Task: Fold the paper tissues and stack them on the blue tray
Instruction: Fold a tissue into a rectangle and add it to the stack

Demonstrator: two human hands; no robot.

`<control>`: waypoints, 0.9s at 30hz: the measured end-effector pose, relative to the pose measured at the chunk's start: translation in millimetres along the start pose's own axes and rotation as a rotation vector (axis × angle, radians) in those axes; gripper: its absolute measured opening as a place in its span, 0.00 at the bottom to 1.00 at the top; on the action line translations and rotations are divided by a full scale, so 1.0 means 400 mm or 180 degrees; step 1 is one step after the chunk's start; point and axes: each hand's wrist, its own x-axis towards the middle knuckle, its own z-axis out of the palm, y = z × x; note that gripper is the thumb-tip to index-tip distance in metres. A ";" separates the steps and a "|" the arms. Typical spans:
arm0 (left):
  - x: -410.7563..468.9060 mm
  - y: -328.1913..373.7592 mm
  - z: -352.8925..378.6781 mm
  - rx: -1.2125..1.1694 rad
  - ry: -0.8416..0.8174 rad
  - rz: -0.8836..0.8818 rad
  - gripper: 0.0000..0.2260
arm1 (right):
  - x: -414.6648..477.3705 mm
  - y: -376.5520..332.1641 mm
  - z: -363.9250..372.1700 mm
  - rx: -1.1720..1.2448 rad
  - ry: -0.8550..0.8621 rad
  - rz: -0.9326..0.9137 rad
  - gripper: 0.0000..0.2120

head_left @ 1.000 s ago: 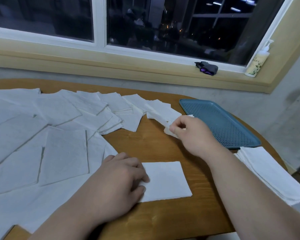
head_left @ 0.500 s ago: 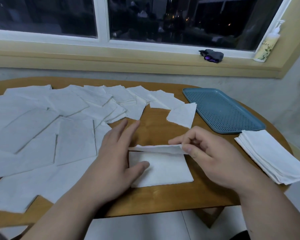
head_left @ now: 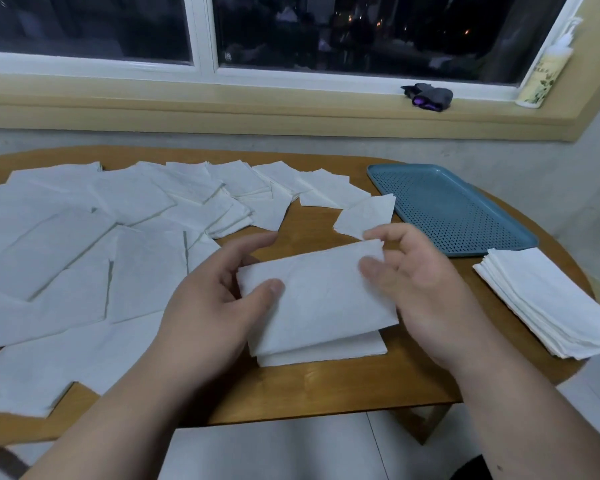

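Midway through a fold, I see both hands on one paper tissue [head_left: 319,299] at the near edge of the wooden desk [head_left: 309,386]. The left hand [head_left: 219,306] has its grip clamped on the tissue's left edge, thumb on top and fingers behind. The right hand [head_left: 423,289] pinches the upper right corner between thumb and forefinger. The tissue's top flap is lifted clear of its lower layer, which lies flat on the desk.

The blue tray [head_left: 458,209] sits at the far right of the desk, its perforated floor bare. Just beside its near corner, on the desk and not on the tray, lies a stack of folded tissues [head_left: 551,299]. A single small tissue [head_left: 364,216] rests tilted between the hands and the tray, its corner touching the tray's left rim. Spread tissues [head_left: 84,244] overlap across the left half of the desk.

On the windowsill behind stand a pump bottle [head_left: 542,74] and a dark bundle [head_left: 428,95] with a purple patch.
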 end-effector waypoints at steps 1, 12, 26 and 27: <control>0.003 -0.005 0.001 0.0137 -0.0067 -0.0051 0.20 | 0.006 0.011 0.007 -0.0345 0.0011 0.0043 0.15; 0.014 -0.022 0.024 0.1832 -0.0511 0.0302 0.19 | 0.025 0.064 0.025 -0.2967 0.0021 -0.0046 0.16; 0.013 -0.069 0.016 0.1792 -0.1160 0.1294 0.10 | 0.077 0.097 -0.029 -0.2868 0.0384 -0.0216 0.09; 0.015 -0.071 0.017 0.1796 -0.1206 0.1267 0.11 | 0.100 0.098 -0.040 -0.2888 0.0497 -0.0203 0.08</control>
